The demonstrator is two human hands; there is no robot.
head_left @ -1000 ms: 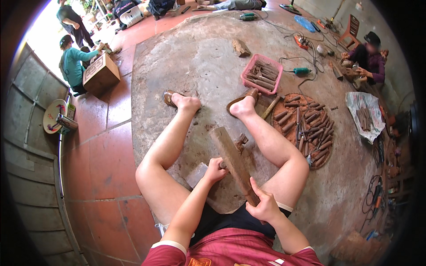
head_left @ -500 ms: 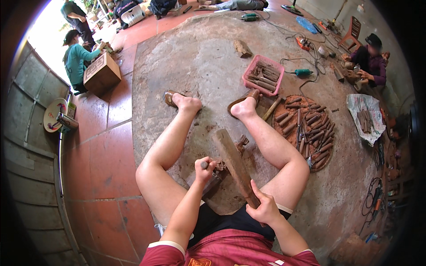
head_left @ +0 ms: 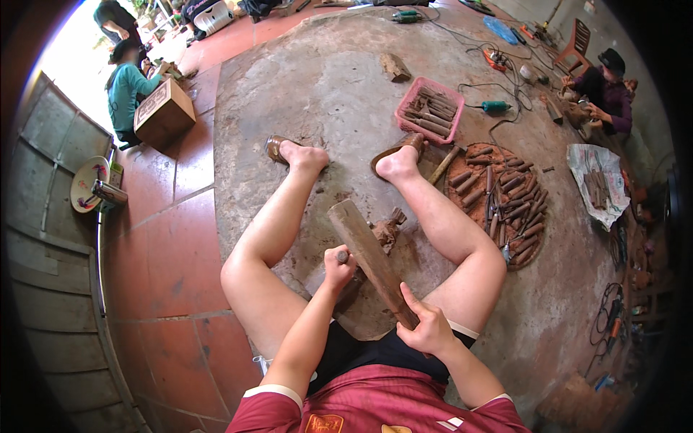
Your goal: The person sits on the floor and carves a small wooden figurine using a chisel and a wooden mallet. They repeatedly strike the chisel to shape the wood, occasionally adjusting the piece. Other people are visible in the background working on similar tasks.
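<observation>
My left hand (head_left: 338, 271) is closed in a fist around a chisel (head_left: 342, 256), whose round handle end points up; its blade is hidden below the hand. In my right hand (head_left: 424, 329) is the narrow end of a long wooden mallet (head_left: 372, 252), shaped like a flat club. The mallet's broad end lies slantwise beside the chisel handle; whether they touch I cannot tell. Between my legs, partly behind the mallet, a rough carved piece of wood (head_left: 387, 234) rests low near the floor.
Beyond my right leg are a round tray (head_left: 453, 177) of several chisels, a hammer (head_left: 445, 164) and a pink basket (head_left: 458, 130) of tools. A wood block (head_left: 394, 68) lies farther off. Corded green power tools (head_left: 496, 107) and a white sack (head_left: 577, 169) are at the right. People work left and right.
The mallet's broad end has swung left and slightly nearer to me. My left hand with the chisel has shifted a little right and away. The view has tilted slightly.
</observation>
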